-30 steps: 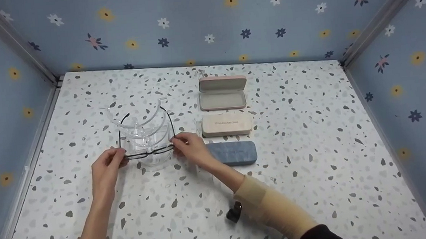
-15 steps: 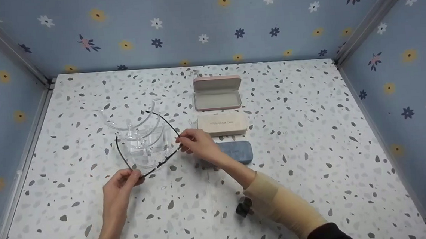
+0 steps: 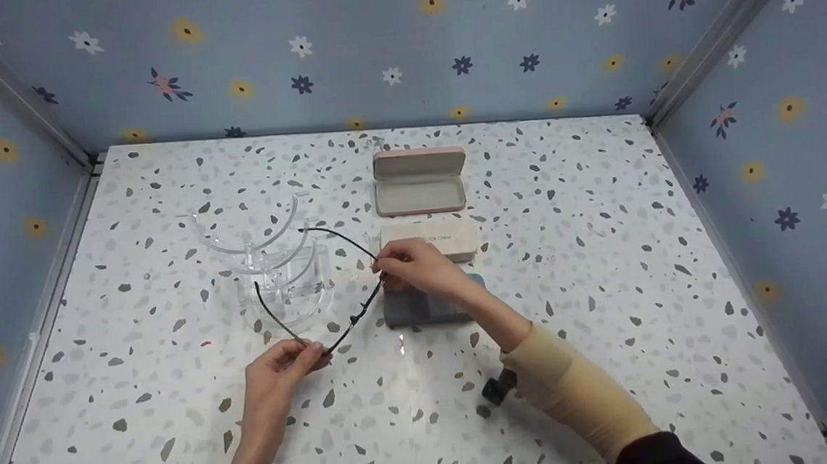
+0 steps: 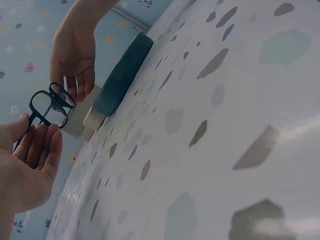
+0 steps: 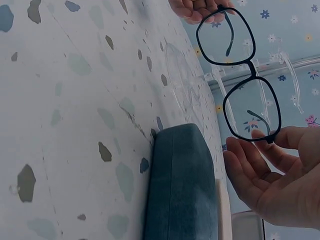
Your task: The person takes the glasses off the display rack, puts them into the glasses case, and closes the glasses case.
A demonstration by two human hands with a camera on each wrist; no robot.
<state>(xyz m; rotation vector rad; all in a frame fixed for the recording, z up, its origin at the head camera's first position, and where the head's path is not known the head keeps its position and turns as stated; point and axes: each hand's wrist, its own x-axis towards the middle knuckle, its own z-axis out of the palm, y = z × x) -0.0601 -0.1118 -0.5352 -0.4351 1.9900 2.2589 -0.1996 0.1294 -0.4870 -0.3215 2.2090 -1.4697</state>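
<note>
A pair of black-framed eyeglasses (image 3: 356, 317) is held up between both hands with its temples spread and pointing away. My left hand (image 3: 284, 386) pinches one hinge corner, and my right hand (image 3: 423, 266) pinches the other. In the right wrist view the whole front of the eyeglasses (image 5: 252, 70) shows, clear of the table. Left of and behind them stands a clear tiered display stand (image 3: 290, 284) with curved arms. The right hand overlaps the blue glasses case (image 3: 419, 308) and the cream case (image 3: 450, 240) in the head view.
Behind the cream case lies an open pink glasses case (image 3: 420, 195) with a grey lining, its lid raised. All of this rests on a white speckled table (image 3: 568, 250). Blue flowered panels (image 3: 400, 44) wall in the back and sides.
Both hands have carried the eyeglasses off the front of the clear stand, rightward and nearer. The eyeglasses have turned so their left end now sits closer to the person.
</note>
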